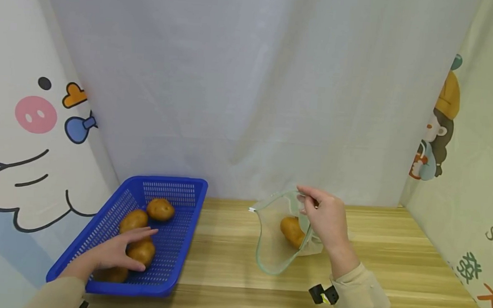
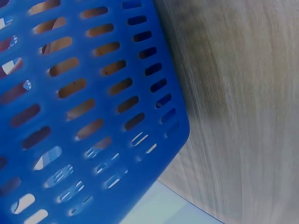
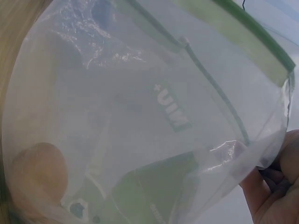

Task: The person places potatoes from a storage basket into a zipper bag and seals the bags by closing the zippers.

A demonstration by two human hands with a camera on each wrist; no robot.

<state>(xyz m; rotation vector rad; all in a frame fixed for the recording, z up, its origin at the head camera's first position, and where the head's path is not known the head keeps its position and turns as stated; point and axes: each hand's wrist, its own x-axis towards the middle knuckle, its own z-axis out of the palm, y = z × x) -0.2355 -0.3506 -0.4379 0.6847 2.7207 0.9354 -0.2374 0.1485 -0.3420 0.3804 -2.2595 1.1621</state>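
Note:
In the head view my left hand [image 1: 115,252] reaches into the blue plastic basket [image 1: 170,288]. Its fingers and thumb are spread at either side of a potato [image 1: 142,252], fingertips extending past it. Two more potatoes lie farther back, one at the back [image 1: 160,209] and one just beyond my fingers [image 1: 134,221]; another [image 1: 112,274] sits under my wrist, partly hidden. My right hand [image 1: 327,218] pinches the rim of a clear zip bag [image 1: 272,250] with green edging, its mouth spread wide. Inside the bag rests one potato [image 1: 292,231], also visible through the plastic in the right wrist view.
The basket stands at the left of a wooden table [image 1: 223,256]. A grey-white curtain [image 1: 242,78] hangs behind, with printed cloths at both sides. The left wrist view shows mostly the slotted basket wall [image 2: 103,116].

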